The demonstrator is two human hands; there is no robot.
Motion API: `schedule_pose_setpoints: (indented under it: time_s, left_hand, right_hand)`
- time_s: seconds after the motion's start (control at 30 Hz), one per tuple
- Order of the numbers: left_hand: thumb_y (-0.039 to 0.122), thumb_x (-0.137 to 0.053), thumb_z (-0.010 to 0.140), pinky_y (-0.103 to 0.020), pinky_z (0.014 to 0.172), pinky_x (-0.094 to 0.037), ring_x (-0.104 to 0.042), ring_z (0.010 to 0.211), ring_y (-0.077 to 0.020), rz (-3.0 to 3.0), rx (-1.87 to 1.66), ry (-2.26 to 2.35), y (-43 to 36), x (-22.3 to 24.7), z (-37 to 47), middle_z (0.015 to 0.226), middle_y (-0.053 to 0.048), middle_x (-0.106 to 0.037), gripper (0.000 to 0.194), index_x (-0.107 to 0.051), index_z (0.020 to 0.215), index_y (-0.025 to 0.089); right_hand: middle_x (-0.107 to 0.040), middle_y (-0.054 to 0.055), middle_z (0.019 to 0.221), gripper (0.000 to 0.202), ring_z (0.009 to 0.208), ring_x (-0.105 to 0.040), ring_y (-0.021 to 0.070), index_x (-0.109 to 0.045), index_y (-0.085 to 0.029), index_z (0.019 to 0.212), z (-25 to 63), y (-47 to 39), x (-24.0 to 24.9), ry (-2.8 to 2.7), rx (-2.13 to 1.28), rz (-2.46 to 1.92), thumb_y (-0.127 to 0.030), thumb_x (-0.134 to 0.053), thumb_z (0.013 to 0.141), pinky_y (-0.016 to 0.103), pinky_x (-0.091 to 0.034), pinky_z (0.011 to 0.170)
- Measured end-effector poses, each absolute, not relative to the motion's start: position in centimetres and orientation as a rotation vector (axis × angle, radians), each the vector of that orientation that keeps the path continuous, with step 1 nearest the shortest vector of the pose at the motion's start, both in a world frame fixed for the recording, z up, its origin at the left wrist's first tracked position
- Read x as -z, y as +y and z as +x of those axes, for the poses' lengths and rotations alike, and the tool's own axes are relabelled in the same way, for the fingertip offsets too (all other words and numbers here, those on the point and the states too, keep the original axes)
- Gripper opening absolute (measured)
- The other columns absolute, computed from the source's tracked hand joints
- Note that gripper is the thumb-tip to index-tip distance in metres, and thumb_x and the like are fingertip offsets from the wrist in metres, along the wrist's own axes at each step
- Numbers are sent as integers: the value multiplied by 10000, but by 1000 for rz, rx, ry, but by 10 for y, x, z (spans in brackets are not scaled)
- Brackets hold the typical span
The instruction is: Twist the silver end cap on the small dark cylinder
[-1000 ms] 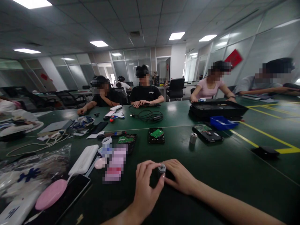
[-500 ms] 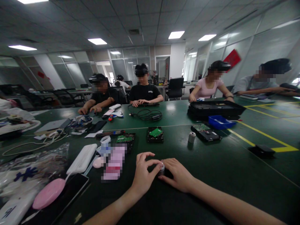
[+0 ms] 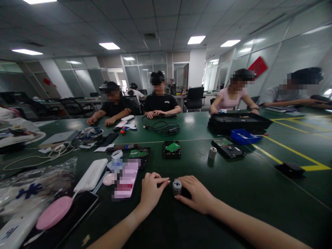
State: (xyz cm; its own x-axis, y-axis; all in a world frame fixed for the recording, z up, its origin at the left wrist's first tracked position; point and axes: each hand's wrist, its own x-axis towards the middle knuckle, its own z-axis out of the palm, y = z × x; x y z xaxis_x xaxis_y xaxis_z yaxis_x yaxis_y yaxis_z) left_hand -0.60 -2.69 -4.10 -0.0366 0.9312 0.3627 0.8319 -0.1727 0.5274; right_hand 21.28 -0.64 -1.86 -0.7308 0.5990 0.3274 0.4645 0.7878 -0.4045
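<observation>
1. lying at the lower left of the frame, a dark phone [image 3: 79, 209] is overlapped by a pink oval object [image 3: 54, 212], with a clear plastic bag [image 3: 58, 173] beyond them.
2. at lower centre, the right hand [image 3: 198, 195] holds a metal cylinder [image 3: 177, 189] against its side, thumb low in front and fingers behind; the cylinder stands upright on the green table [image 3: 246, 183].
3. just left of that cylinder and apart from it, the left hand [image 3: 151, 190] has thumb and fingertips drawn into a narrow pinch; i cannot tell whether a small part sits between them.
4. left of centre, a white slab [image 3: 90, 175] lies near a partly pixelated pink sheet [image 3: 129, 178].
5. mid-frame, a black drive [image 3: 166, 154] bears a green board [image 3: 173, 147], set askew.
6. right of centre, a second metal cylinder [image 3: 212, 153] stands upright near another drive [image 3: 233, 150]; a blue tray [image 3: 245, 137] is just behind that drive.
7. farther up the frame, a coiled black cable [image 3: 169, 130] lies before a person in a black shirt [image 3: 160, 103].
8. at upper right, a person in a pink top [image 3: 234, 99] sits behind a black tray [image 3: 238, 125]; a red poster [image 3: 258, 67] hangs beyond.
</observation>
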Motion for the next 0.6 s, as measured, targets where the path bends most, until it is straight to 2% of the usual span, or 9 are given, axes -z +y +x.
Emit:
schedule_pose_setpoints:
  time_s: [0.1, 0.23, 0.43, 0.6]
  left_hand:
    - [330, -697, 840, -385, 734, -404, -529, 864, -248, 2115, -1004, 1910, -27, 43, -6, 874, -26, -640, 160, -733, 989, 373]
    - [324, -721, 824, -384, 733, -423, -529, 839, -249, 2110, -1045, 1896, -27, 40, -6, 832, -28, -618, 110, -753, 922, 364]
    - [264, -635, 901, -390, 833, -432, -556, 927, -231, 2131, -1443, 1572, -34, 25, 6, 903, -12, -676, 104, -722, 958, 278]
    - [266, -601, 925, -395, 885, -426, -577, 998, -229, 2146, -1374, 1348, -40, 23, 16, 953, 2, -712, 103, -702, 944, 273]
  right_hand:
    - [-645, 107, 1225, 397, 1136, -574, 270, -592, -182, 1204, 213, -6, 20, -2523, -412, -789, -411, -620, 882, 430, -413, 997]
    - [-646, 101, 1226, 400, 1132, -576, 267, -590, -189, 1208, 213, -5, 21, -2526, -413, -783, -411, -627, 878, 426, -412, 994]
    - [-651, 96, 1213, 370, 1124, -576, 262, -602, -188, 1173, 212, -5, 21, -2522, -405, -788, -414, -622, 880, 419, -412, 988]
    - [-647, 96, 1213, 379, 1126, -570, 253, -595, -179, 1178, 213, -4, 23, -2528, -401, -778, -405, -630, 876, 411, -408, 988]
